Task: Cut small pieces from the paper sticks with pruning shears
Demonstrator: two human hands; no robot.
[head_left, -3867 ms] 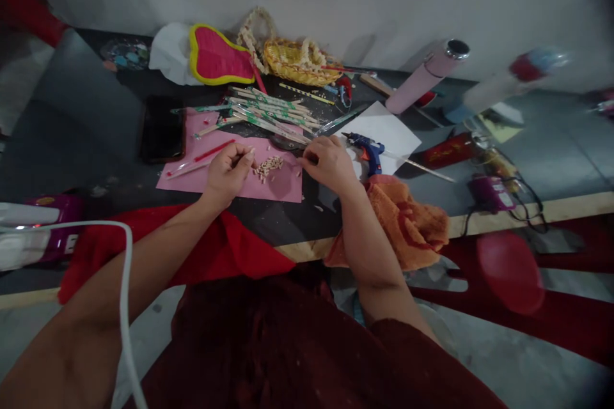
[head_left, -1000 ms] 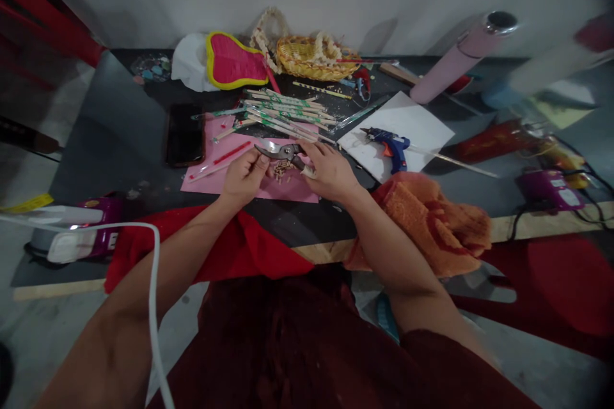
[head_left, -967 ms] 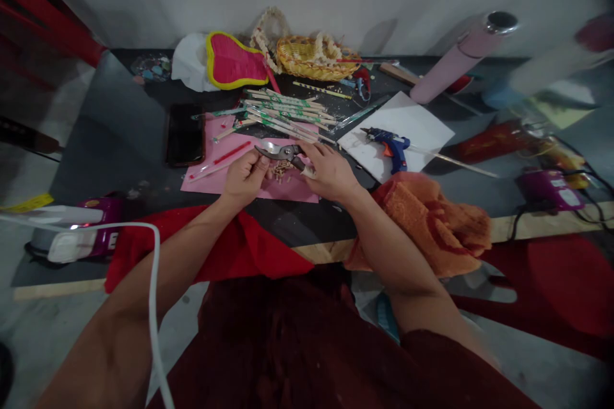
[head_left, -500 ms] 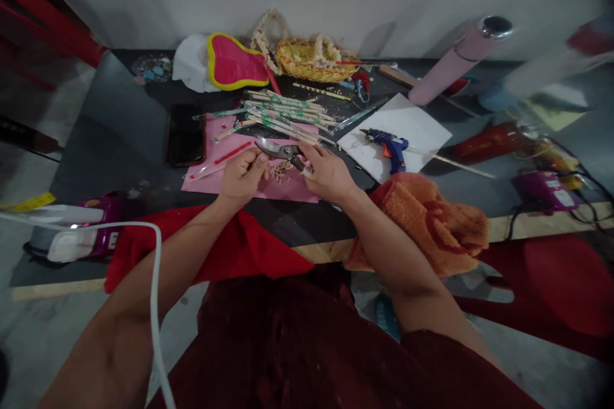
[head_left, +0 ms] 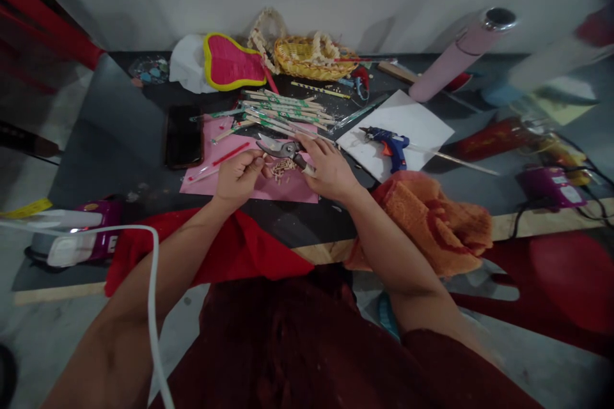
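Note:
My right hand (head_left: 330, 168) is closed around the handles of a pair of pruning shears (head_left: 289, 151), whose blades point left. Just left of the blades, my left hand (head_left: 238, 177) pinches a short piece of pale wooden stick (head_left: 264, 155), mostly covered by the fingers. Below the shears lies a small heap of cut stick pieces (head_left: 283, 169) on a pink sheet (head_left: 230, 140). Several chopsticks in clear and green wrappers (head_left: 288, 108) are spread just beyond the hands. A thin red strip (head_left: 232, 153) rests on the sheet, near my left hand.
A blue glue gun (head_left: 391, 144) lies on white card (head_left: 425, 118). Behind stand a wicker basket (head_left: 300, 67) and a pink bottle (head_left: 455, 61). A phone (head_left: 184, 137) is at left. Red cloth (head_left: 230, 249) and an orange towel (head_left: 432, 223) drape the front edge. A white cable (head_left: 152, 294) crosses my left arm.
The shears' blades stand further apart than before, and my right hand's fingers have loosened a little on the handles. My left hand stays almost in place, still pinching.

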